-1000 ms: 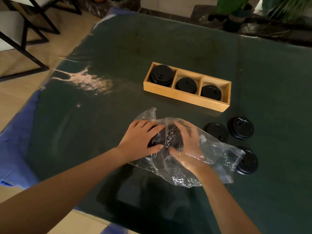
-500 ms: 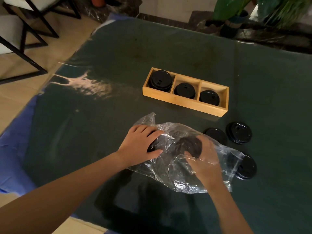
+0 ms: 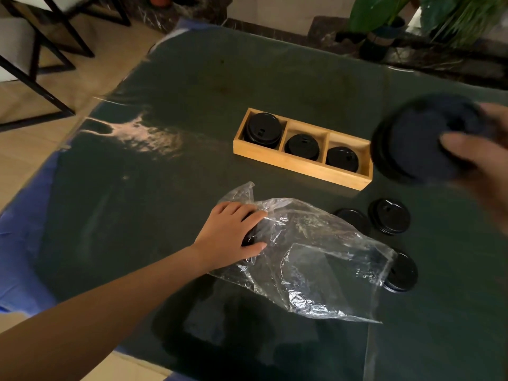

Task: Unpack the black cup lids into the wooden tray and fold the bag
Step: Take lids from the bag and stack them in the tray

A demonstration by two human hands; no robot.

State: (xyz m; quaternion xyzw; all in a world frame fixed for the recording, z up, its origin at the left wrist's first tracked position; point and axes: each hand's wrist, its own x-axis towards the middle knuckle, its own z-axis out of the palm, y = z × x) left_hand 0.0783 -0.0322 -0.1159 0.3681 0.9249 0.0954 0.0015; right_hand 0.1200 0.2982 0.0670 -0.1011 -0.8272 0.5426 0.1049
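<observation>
A crumpled clear plastic bag (image 3: 310, 259) lies on the dark green table. My left hand (image 3: 231, 237) presses down on its left end, gripping a black lid through the plastic. My right hand (image 3: 478, 149) is raised at the right edge, blurred, holding a stack of black cup lids (image 3: 412, 141) close to the camera. The wooden tray (image 3: 291, 160) beyond the bag has three compartments, each with black lids in it. Three loose lids lie to the right of the bag: one (image 3: 389, 215), another (image 3: 351, 217) partly behind the plastic, and one (image 3: 402, 272) at the bag's open end.
The green table (image 3: 192, 111) has a glossy cover with glare at the left. Its left edge drops to a tiled floor, where black-framed chairs (image 3: 35, 50) stand. Potted plants (image 3: 384, 20) stand beyond the far right edge.
My right hand has come out of the bag and risen up to the right with lids in it. The bag has sagged flatter. My left hand has stayed on the bag's left end.
</observation>
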